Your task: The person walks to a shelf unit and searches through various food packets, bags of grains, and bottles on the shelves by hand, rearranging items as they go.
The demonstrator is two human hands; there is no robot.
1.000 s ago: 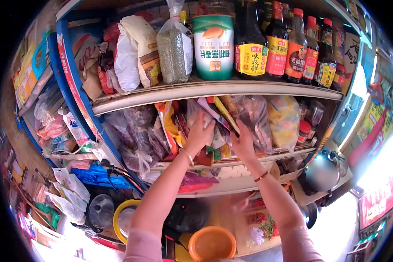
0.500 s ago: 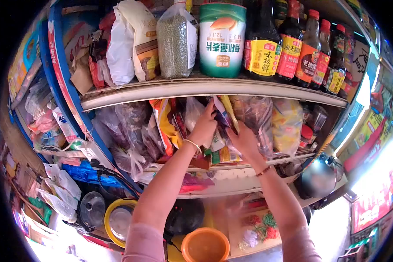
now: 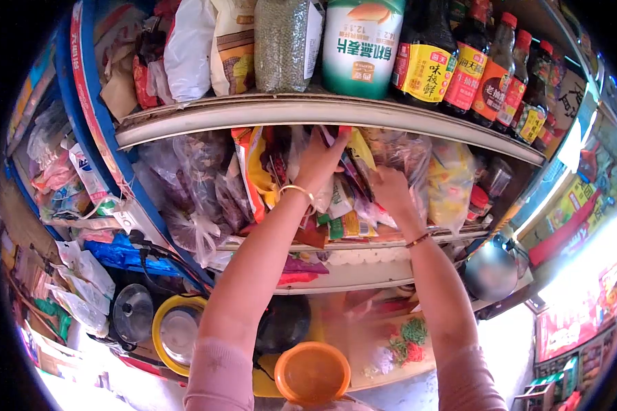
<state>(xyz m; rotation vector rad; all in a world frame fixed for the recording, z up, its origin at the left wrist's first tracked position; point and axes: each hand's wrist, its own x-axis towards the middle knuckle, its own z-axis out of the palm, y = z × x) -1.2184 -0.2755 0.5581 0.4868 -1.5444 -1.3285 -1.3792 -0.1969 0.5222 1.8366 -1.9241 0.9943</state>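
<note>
Both my hands reach into the middle shelf among bags and packets. My left hand [image 3: 319,163], with a bangle at the wrist, is closed at the top of a yellow and dark packet [image 3: 358,152] standing upright. My right hand [image 3: 393,190] is closed on the right edge of the same packet, its fingertips partly hidden. Left of my left hand stands an orange, white and yellow bag [image 3: 251,168]. Below the hands lie small green and yellow packets [image 3: 353,226]. To the right is a clear bag with yellow contents [image 3: 451,185].
The upper shelf's front edge [image 3: 322,122] runs just above my hands, with sauce bottles [image 3: 425,72] and a green-white canister [image 3: 360,51] on it. Below are an orange bowl [image 3: 312,373], a yellow-rimmed basin [image 3: 178,334] and a board with chopped vegetables [image 3: 384,370].
The view has shifted, so the shelves sit higher in the picture. The packet between my hands has tilted, its pale purple face now less visible. Both hands stay on it.
</note>
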